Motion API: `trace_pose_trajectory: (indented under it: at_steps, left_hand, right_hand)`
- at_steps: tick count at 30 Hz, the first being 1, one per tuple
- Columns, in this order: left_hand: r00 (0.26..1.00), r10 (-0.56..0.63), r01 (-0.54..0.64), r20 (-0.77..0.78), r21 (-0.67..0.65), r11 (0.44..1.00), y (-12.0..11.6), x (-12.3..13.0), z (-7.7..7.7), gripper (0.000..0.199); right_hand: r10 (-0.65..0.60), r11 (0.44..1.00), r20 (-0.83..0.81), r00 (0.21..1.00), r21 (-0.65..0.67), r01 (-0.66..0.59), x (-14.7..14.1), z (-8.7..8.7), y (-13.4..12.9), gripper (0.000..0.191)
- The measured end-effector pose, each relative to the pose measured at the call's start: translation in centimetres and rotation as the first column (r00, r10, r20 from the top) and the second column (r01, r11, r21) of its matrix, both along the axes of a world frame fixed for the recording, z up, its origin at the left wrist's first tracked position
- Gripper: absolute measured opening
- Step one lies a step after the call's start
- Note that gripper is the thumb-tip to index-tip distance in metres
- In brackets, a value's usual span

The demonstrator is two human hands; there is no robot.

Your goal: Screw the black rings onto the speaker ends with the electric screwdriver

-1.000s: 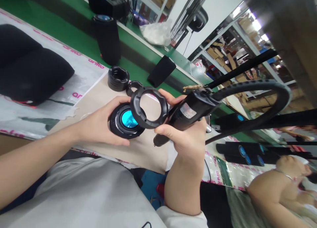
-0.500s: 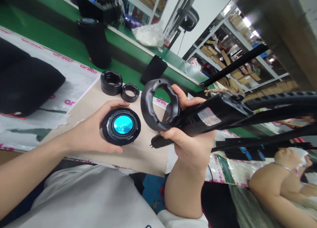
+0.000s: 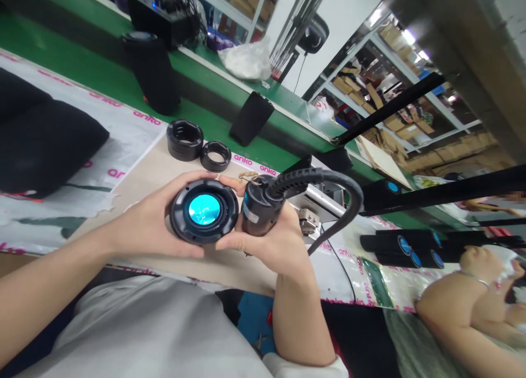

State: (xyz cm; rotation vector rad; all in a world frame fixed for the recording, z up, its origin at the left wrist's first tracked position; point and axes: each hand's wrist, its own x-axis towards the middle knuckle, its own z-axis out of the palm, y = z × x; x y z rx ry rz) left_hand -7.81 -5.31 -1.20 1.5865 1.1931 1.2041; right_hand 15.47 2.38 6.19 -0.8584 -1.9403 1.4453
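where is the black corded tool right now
The black corded tool is in the right hand, near the centre of the head view, just right of the black ring around the blue disc.

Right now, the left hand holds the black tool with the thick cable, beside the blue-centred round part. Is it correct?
The hand is wrong: in the head view, the right hand holds the black tool with the thick cable, beside the blue-centred round part.

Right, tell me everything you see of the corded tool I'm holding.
The corded tool is black, plastic-looking, held cord end up in your right hand, close beside the black ring. It has a pale label and a ribbed sleeve on its thick, looping cable. Your hand mostly hides its lower end.
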Motion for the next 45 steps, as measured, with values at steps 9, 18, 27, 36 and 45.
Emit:
trace_pose_trajectory:
  at_steps: [9,18,27,36,45]
  left_hand:
    - [1.0,-0.009,0.009,0.01,0.035,0.999,0.1,-0.1,0.2,0.107]
    - [0.998,-0.044,0.036,0.055,0.138,0.99,0.0,-0.2,-1.0,0.112]
    - [0.991,0.135,-0.126,-0.009,0.293,0.948,-0.1,0.6,-0.4,0.083]
    - [0.997,0.072,-0.075,0.018,0.242,0.967,-0.7,0.8,-1.2,0.087]
    - [0.999,0.014,-0.021,0.036,0.196,0.98,-0.6,0.5,-0.5,0.086]
  right_hand:
    - [-0.007,1.0,0.147,0.989,0.031,0.002,0.2,-0.4,0.5,0.081]
    - [0.051,0.999,0.157,0.986,-0.025,-0.048,0.1,0.1,-0.7,0.069]
    - [-0.021,1.0,0.266,0.964,0.015,0.018,0.0,0.7,-1.3,0.067]
    - [0.077,0.992,0.108,0.991,-0.109,-0.066,0.5,-0.9,-1.3,0.078]
    - [-0.049,0.986,0.073,0.996,-0.158,0.06,0.6,-2.5,-2.1,0.087]
